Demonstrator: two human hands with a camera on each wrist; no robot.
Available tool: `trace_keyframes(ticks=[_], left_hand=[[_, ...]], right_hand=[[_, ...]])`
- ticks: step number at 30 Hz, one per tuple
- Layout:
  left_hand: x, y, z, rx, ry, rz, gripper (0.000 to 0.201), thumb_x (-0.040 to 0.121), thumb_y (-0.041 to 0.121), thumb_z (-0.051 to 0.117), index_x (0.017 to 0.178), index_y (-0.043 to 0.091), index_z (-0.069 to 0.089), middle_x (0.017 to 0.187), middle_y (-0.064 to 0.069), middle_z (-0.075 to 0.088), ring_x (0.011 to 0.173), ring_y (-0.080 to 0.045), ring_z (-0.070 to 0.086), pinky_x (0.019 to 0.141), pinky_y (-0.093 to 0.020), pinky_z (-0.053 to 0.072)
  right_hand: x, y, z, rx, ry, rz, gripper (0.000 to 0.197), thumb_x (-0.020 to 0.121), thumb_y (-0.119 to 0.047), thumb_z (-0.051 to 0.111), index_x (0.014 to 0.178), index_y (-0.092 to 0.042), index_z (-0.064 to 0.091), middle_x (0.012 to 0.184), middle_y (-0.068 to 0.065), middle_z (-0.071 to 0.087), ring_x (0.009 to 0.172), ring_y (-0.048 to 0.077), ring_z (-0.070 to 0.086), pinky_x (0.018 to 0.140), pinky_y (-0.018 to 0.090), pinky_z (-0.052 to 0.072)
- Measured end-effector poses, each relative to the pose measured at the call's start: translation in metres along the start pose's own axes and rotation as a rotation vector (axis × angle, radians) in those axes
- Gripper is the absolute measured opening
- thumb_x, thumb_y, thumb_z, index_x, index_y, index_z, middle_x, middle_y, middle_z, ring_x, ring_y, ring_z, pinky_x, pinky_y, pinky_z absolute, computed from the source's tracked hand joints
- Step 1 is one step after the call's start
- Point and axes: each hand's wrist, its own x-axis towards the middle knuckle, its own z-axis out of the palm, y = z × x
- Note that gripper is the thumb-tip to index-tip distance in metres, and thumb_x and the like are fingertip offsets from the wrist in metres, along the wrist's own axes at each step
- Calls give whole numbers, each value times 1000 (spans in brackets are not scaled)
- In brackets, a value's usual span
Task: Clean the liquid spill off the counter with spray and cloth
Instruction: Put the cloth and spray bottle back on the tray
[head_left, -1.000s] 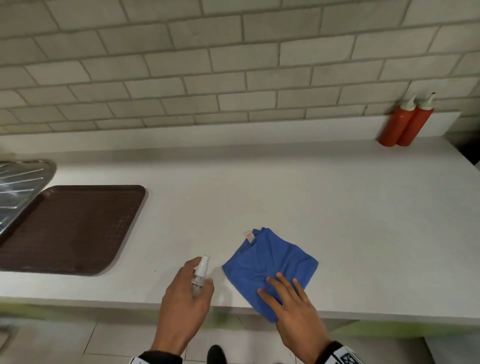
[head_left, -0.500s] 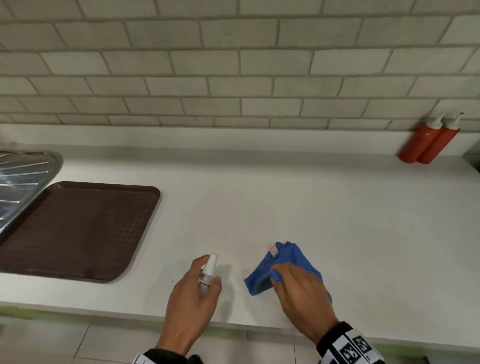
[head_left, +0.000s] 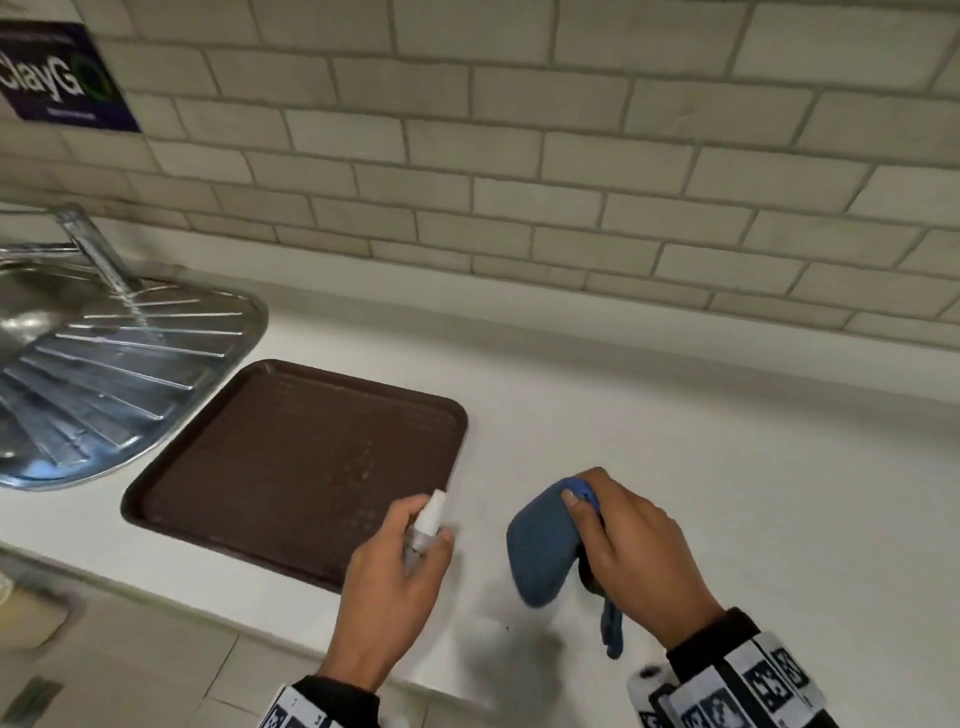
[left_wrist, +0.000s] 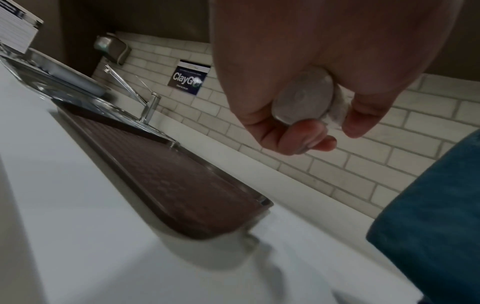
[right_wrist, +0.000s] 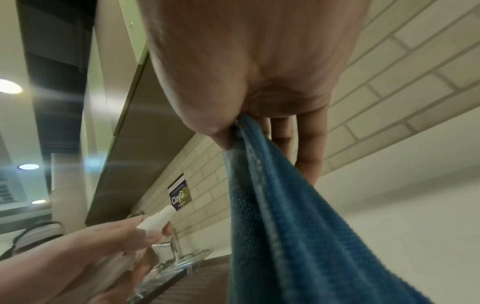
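- White counter (head_left: 675, 415) under tiled wall; no spill visible on it.
- Left hand (head_left: 387, 587) curled round spray bottle (head_left: 428, 525), brown tray (head_left: 296, 462) just beyond its fingers.
- Right hand (head_left: 639, 556) pinches blue cloth (head_left: 543, 551), hanging off surface.
- Risk: mist lands on tray; loose pinch drops cloth.

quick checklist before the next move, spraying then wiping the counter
1. Left hand grips the spray bottle: ok.
2. Nozzle direction: roughly toward the brown tray, exact aim cannot tell.
3. Right hand holds the blue cloth: ok.
4. Cloth spread flat for wiping: not ok, it hangs bunched.
5. Spill located on the counter: cannot tell, no liquid shows.
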Motion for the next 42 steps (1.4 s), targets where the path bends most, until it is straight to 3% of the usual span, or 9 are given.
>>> trace_keyframes(ticks=[4, 11, 15, 23, 28, 33, 36, 39, 42], left_hand=[[22, -21, -37, -37, 42, -9, 22, 91, 39, 66, 110, 46, 57, 77, 10, 66, 72, -8, 63, 66, -32, 55], [68, -57, -88, -155, 176, -16, 22, 92, 40, 65, 110, 51, 58, 94, 11, 66, 88, -8, 64, 82, -37, 56], [105, -77, -108, -252, 160, -74, 30, 92, 41, 65, 104, 66, 53, 111, 4, 55, 98, -21, 64, 73, -39, 62], [197, -101, -128, -194, 210, -70, 32, 92, 39, 64, 124, 32, 62, 101, 7, 65, 90, -8, 60, 90, -29, 49], [239, -113, -136, -129, 207, -79, 41, 92, 36, 65, 131, 24, 61, 105, 2, 68, 92, -9, 62, 94, -29, 48], [253, -139, -136, -46, 237, -78, 38, 91, 32, 67, 128, 26, 64, 116, 0, 63, 99, -11, 60, 91, -26, 45], [250, -153, -131, -19, 240, -94, 34, 90, 30, 68, 124, 28, 66, 115, -2, 65, 99, -13, 63, 91, -27, 46], [246, -159, -128, 12, 249, -92, 34, 89, 31, 69, 123, 28, 66, 112, -2, 70, 98, -15, 66, 95, -34, 52], [243, -156, -126, 37, 254, -89, 33, 90, 26, 68, 123, 25, 66, 108, -2, 71, 95, -16, 67, 92, -30, 51]], right_hand=[[44, -41, 18, -47, 16, -96, 24, 101, -44, 28, 103, -31, 49, 83, -14, 61, 74, 6, 58, 70, 30, 47], [127, -97, 58, -198, 25, -318, 24, 100, -42, 30, 103, -27, 49, 88, -11, 60, 74, 18, 57, 65, 37, 45], [177, -117, 86, -274, -7, -409, 21, 100, -39, 34, 104, -27, 50, 94, -6, 61, 80, 25, 59, 65, 39, 46], [250, -161, 127, -423, -48, -501, 15, 93, -19, 45, 107, -20, 51, 96, 4, 58, 79, 34, 59, 59, 39, 40], [232, -169, 179, -435, -127, -544, 23, 93, -26, 49, 115, -21, 52, 103, 4, 58, 83, 31, 61, 55, 36, 33], [183, -163, 227, -484, -228, -554, 25, 66, -24, 79, 87, -24, 65, 93, 2, 60, 55, 21, 60, 39, 24, 26], [161, -154, 241, -465, -295, -550, 31, 64, -22, 78, 93, -25, 66, 104, 8, 58, 57, 24, 61, 38, 28, 39], [147, -149, 236, -474, -359, -506, 33, 70, -19, 71, 102, -24, 66, 112, 11, 56, 72, 29, 63, 48, 37, 49], [143, -145, 232, -494, -370, -480, 44, 76, -19, 67, 119, -22, 57, 122, 12, 49, 102, 34, 54, 76, 49, 48]])
